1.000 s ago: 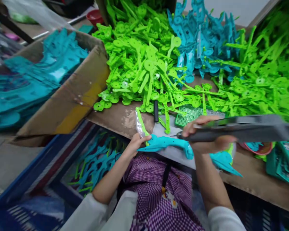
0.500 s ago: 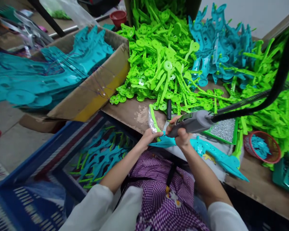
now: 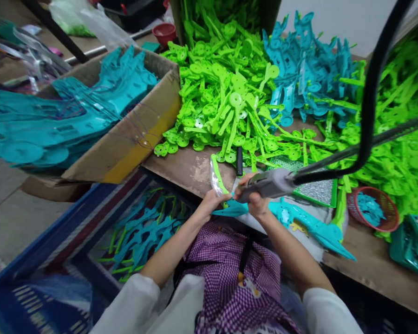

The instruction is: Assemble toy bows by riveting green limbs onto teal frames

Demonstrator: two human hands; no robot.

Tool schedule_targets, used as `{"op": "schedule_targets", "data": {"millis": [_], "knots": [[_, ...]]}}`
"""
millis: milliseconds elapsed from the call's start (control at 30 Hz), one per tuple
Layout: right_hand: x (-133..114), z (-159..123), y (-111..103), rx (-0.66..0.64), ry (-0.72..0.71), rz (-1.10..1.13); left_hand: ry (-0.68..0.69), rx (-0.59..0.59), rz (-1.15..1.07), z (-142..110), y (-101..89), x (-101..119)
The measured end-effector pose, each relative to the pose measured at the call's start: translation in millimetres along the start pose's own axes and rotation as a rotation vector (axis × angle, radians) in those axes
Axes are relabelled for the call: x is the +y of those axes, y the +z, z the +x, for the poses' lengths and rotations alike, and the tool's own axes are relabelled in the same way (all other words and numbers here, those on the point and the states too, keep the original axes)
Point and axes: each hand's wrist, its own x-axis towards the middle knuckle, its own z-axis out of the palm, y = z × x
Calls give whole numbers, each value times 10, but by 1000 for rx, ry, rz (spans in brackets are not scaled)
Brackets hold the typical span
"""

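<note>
My right hand point(image 3: 257, 200) is wrapped around a grey electric screwdriver point(image 3: 277, 182), held tilted with its tip end toward my left hand. A black cord runs from its back end up to the right. My left hand point(image 3: 211, 202) is closed at the near end of a lime-green plastic arm point(image 3: 218, 176), where it meets a long teal plastic part point(image 3: 308, 222). My fingers and the screwdriver hide the joint between them. The teal part lies across the table edge in front of my body. A black handle point(image 3: 239, 161) stands just behind the screwdriver.
Lime-green arms point(image 3: 226, 97) are heaped at the back, beside stacked teal parts point(image 3: 299, 69). A cardboard box point(image 3: 149, 125) of teal parts stands left. Below it, a blue crate point(image 3: 55, 236) holds assembled pieces. A green screw tray point(image 3: 316, 190) and red basket point(image 3: 372, 208) lie right.
The view has shifted slightly, so the scene sits a little further left. The cord now bends more steeply upward. Both hands keep the same hold.
</note>
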Motion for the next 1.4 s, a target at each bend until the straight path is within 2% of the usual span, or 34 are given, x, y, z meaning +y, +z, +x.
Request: {"op": "schedule_targets", "data": {"millis": [100,200,267,300,400,467,600,800,900,1100,1400], "knots": [[-319,101,-299,294,-247,55,-59,3,-137,-100,-11,39],[-562,248,-783,545,-447,-42,117,166,-75,-248,-93,-9],[-590,320,-1091,623,-439,-135,273,337,135,-334,-176,-74],[-566,342,-1214,638,-415,-161,308,368,231,-364,-217,-108],[-425,365,-1430,593,-367,-147,212,228,332,-400,-301,-194],[-345,359,-1478,541,-342,-135,158,179,317,-399,-321,-227],[-280,330,-1506,482,-288,-90,153,178,326,-416,-326,-250],[-219,318,-1556,470,-255,-77,179,193,307,-445,-308,-320],[-197,324,-1566,473,-268,-68,179,256,217,-420,-278,-386],[-185,301,-1572,473,-287,-76,93,401,-38,-394,-164,-407],[-184,287,-1581,513,-264,-126,104,419,-47,-407,-151,-399]]}}
